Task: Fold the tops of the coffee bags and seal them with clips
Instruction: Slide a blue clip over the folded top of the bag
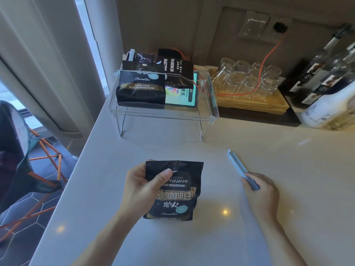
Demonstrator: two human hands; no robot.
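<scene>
I see a pale counter (211, 237), its left edge running diagonally from the window corner down toward the lower left, with a drop to dark hexagon floor tiles beyond. My left hand (143, 186) grips the coffee bag (173, 191) near its upper left corner, thumb curled over the front face, fingers behind. The bag stands on the counter, label facing me, top edge unfolded and slightly wavy. My right hand (262, 190) rests on the counter well to the right of the bag, fingers curled round the near end of a long blue clip (241, 167). The clip's far end points up and left, lying on the surface; I cannot tell whether its arms are parted.

Bare counter lies between bag and clip, and wider bare surface between the bag and the clear acrylic shelf (209, 112) at the back. That shelf carries more coffee bags (141, 89), one with a white clip on its top, plus a lit screen (180, 95) behind them. Right of it, a wooden tray (269, 107) holds upturned glasses (247, 81), an orange cable (269, 54) crossing them. Bottles (326, 89) crowd the far right edge.
</scene>
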